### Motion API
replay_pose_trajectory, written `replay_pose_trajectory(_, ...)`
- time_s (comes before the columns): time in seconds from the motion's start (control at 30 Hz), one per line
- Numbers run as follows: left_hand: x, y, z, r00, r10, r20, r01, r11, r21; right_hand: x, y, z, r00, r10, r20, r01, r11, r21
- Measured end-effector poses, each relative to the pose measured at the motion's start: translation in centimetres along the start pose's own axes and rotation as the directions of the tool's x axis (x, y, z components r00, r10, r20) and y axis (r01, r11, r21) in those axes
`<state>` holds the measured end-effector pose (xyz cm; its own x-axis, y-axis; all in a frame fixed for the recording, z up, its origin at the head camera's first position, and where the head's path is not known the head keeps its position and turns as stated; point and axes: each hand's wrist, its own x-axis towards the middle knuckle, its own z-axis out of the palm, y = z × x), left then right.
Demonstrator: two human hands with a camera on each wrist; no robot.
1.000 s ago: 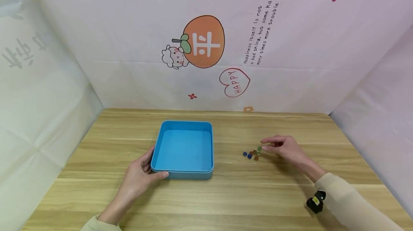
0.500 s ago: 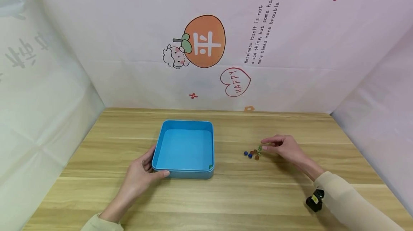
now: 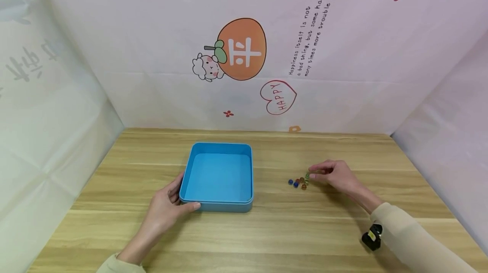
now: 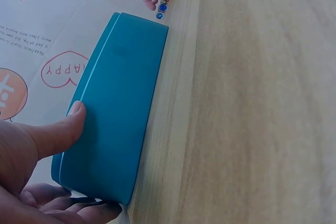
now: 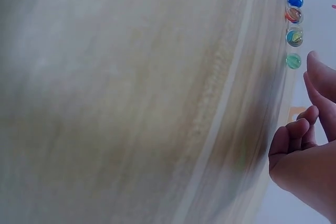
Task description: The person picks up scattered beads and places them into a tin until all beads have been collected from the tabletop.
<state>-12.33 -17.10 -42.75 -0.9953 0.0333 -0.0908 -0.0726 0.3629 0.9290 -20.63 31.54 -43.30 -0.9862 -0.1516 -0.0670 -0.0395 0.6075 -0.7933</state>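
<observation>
My left hand (image 3: pixel 163 210) grips the near left corner of a blue open-topped box (image 3: pixel 219 177), thumb on the front wall and fingers round the left side. The left wrist view shows the thumb against the box's outer wall (image 4: pixel 118 98). Over to the right, my right hand (image 3: pixel 337 175) holds its index finger and thumb apart beside a green glass marble (image 5: pixel 293 61); its other fingers are curled back. Several more marbles cluster there, including a blue marble (image 3: pixel 290 182) and an orange one (image 3: pixel 303 187). The inside of the box's front wall is hidden.
The wooden table (image 3: pixel 267 239) carries the box and marbles. A printed cloth (image 3: pixel 335 108) stands behind it, with pale cloth on both sides. A small black device (image 3: pixel 372 237) hangs at the right sleeve.
A green marble that showed in the box's near right corner half a second ago is out of sight now. The right thumb has shifted slightly beside the green marble; the left hand has stayed put.
</observation>
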Motion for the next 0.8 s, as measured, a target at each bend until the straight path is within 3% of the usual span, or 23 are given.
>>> replay_pose_trajectory(0.8,0.0,-0.01,-0.1,1.0,0.014,0.001,-0.014,1.0,0.001,0.5,-0.08,0.39,0.999,-0.036,0.008,0.037,0.994,-0.099)
